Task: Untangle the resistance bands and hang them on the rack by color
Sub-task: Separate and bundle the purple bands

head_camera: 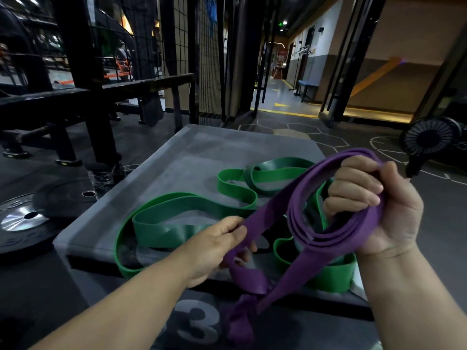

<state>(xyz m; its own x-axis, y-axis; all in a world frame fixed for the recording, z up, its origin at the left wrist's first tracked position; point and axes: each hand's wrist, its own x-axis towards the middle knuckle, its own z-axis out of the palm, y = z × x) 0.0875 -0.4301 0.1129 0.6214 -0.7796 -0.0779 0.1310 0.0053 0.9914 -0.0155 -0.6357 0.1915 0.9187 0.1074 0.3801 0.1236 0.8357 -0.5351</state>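
Gripping a coil of purple band (336,238) in the right hand (374,205), raised above the near right part of a grey padded box (182,157). Fingers (353,183) curled tight through the loops. Several turns of the band wound round that hand, lying flat on one another.

From the coil, one strand running down and left to the left hand (214,246), pinched there between the thumb and curled fingers (232,228). Below the left hand, twisting into a knot-like bunch and hanging over the near edge of the box, beside a large white number 3 (199,322) on its front. A second strand dropping from the coil to the same bunch.

Lying loose on top of the box, under and behind both hands: green bands (164,229), looped and overlapping in wide curves. One loop reaching the near left edge, another partly hidden beneath the purple coil. Cannot tell how many green bands, or whether knotted together.

On the floor to the left of the box: dark weight plates (22,218), one with a shiny metal centre. Behind them, a black steel frame (83,59) and a wire mesh panel (204,72). At far right on the floor, a round black fan (429,138). Down the corridor, a blue bench (307,84) against the wall.
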